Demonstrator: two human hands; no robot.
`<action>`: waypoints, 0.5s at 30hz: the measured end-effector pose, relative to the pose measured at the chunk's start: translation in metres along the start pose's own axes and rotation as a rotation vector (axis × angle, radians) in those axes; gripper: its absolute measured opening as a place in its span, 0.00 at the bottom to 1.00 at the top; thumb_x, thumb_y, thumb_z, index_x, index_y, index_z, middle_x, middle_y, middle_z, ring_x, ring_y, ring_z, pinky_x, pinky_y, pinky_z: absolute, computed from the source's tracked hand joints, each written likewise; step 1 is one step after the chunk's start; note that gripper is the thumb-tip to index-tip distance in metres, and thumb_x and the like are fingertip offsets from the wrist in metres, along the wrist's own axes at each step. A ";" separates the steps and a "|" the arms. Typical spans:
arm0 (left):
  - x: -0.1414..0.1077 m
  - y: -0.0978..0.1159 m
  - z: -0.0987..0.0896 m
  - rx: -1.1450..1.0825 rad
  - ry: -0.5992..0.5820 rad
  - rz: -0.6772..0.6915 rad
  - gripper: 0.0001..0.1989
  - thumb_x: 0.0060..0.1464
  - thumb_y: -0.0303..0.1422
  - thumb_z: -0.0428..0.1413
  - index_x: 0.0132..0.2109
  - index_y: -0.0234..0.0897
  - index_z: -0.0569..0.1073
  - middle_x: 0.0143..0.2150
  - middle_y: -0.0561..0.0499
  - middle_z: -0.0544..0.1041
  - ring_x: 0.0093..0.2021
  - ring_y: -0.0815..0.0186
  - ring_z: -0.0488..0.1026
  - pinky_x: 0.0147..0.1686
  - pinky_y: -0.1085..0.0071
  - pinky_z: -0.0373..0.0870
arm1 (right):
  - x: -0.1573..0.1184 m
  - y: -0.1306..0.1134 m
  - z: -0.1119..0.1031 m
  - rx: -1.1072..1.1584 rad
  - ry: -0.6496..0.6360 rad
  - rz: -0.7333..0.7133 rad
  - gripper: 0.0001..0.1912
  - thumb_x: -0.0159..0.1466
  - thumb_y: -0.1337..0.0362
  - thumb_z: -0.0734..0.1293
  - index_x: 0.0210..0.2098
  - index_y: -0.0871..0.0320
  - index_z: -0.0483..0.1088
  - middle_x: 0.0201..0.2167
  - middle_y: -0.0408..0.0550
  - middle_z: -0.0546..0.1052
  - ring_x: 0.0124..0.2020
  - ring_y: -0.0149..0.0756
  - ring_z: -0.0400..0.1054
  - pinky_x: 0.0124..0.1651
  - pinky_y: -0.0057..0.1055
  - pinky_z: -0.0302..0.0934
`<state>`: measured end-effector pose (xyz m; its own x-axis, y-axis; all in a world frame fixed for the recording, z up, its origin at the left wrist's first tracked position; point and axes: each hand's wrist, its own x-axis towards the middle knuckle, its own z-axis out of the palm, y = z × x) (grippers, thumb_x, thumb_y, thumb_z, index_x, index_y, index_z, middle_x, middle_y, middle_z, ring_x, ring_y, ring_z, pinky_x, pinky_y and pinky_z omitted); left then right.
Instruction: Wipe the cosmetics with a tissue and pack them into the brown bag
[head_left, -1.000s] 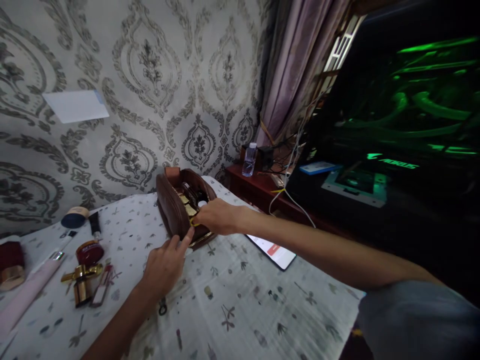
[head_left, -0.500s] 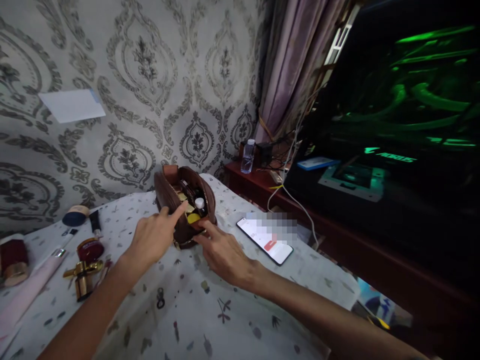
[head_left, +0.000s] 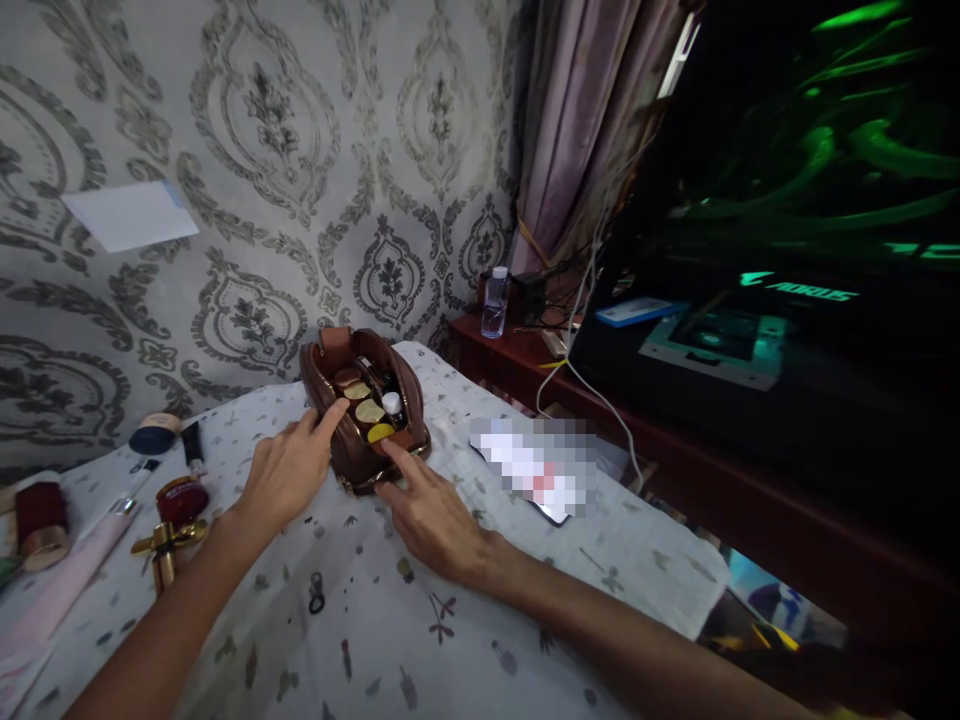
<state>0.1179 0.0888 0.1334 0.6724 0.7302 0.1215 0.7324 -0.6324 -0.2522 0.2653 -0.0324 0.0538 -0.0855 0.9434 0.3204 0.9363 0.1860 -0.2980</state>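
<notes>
An open brown bag (head_left: pixel 360 462) stands on a patterned cloth (head_left: pixel 480 620) near the wallpapered wall (head_left: pixel 270 120). Inside, round gold lids, a yellow lid (head_left: pixel 381 433) and a white cap (head_left: pixel 391 403) show; the dark items beside them are hard to make out. The left hand (head_left: pixel 289 470) rests its index finger at the bag's left rim; its other fingers are partly hidden, so their grip cannot be told. The right hand (head_left: pixel 439 520) holds the front end between index finger and thumb. Pixel blocks cover most of a phone (head_left: pixel 517 465). The left arm partly hides a gold item (head_left: pixel 163 545).
</notes>
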 end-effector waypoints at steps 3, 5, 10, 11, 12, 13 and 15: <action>0.001 0.000 0.000 0.015 -0.001 0.006 0.30 0.64 0.26 0.44 0.71 0.46 0.52 0.54 0.41 0.74 0.45 0.52 0.79 0.39 0.59 0.75 | -0.003 0.001 0.002 0.032 -0.003 0.005 0.15 0.64 0.75 0.61 0.47 0.60 0.73 0.73 0.58 0.51 0.67 0.52 0.58 0.62 0.47 0.64; 0.001 0.001 -0.002 0.021 -0.010 0.014 0.30 0.64 0.26 0.44 0.71 0.45 0.52 0.54 0.41 0.74 0.45 0.51 0.78 0.39 0.59 0.75 | -0.004 0.002 0.004 0.045 0.005 0.005 0.17 0.63 0.76 0.60 0.48 0.60 0.72 0.73 0.58 0.51 0.66 0.52 0.59 0.60 0.46 0.66; 0.001 -0.002 0.000 -0.013 -0.003 0.019 0.36 0.62 0.25 0.44 0.73 0.49 0.42 0.54 0.44 0.75 0.43 0.54 0.80 0.40 0.61 0.74 | -0.002 0.006 0.004 0.051 0.069 -0.048 0.20 0.62 0.76 0.60 0.52 0.62 0.71 0.72 0.61 0.51 0.63 0.50 0.64 0.57 0.43 0.69; -0.001 -0.004 0.002 -0.037 0.013 0.022 0.37 0.62 0.24 0.44 0.73 0.49 0.40 0.54 0.44 0.75 0.44 0.54 0.80 0.40 0.62 0.74 | -0.001 0.006 0.003 0.053 0.086 -0.060 0.20 0.62 0.76 0.60 0.52 0.61 0.71 0.72 0.60 0.52 0.62 0.48 0.64 0.56 0.42 0.69; -0.003 -0.005 0.006 -0.069 0.034 0.024 0.38 0.62 0.24 0.45 0.73 0.48 0.39 0.55 0.44 0.75 0.45 0.54 0.80 0.40 0.63 0.74 | -0.001 0.006 0.003 0.058 0.102 -0.070 0.20 0.63 0.76 0.60 0.52 0.60 0.71 0.72 0.59 0.52 0.62 0.47 0.65 0.56 0.41 0.69; -0.007 -0.007 0.010 -0.106 0.061 0.024 0.39 0.61 0.25 0.46 0.73 0.46 0.38 0.55 0.44 0.76 0.46 0.54 0.80 0.40 0.64 0.73 | -0.001 0.006 0.002 0.064 0.117 -0.078 0.20 0.63 0.76 0.60 0.52 0.60 0.71 0.72 0.59 0.53 0.62 0.46 0.65 0.56 0.41 0.69; -0.017 -0.011 0.020 -0.191 0.126 0.024 0.37 0.60 0.25 0.47 0.72 0.41 0.41 0.55 0.43 0.76 0.49 0.53 0.79 0.42 0.64 0.74 | -0.002 0.004 0.002 0.085 0.131 -0.099 0.20 0.63 0.76 0.60 0.53 0.59 0.70 0.72 0.59 0.53 0.61 0.45 0.65 0.56 0.40 0.69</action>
<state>0.0964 0.0886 0.1145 0.6893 0.6837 0.2397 0.7149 -0.6956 -0.0715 0.2683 -0.0327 0.0504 -0.1257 0.8767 0.4643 0.8930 0.3039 -0.3321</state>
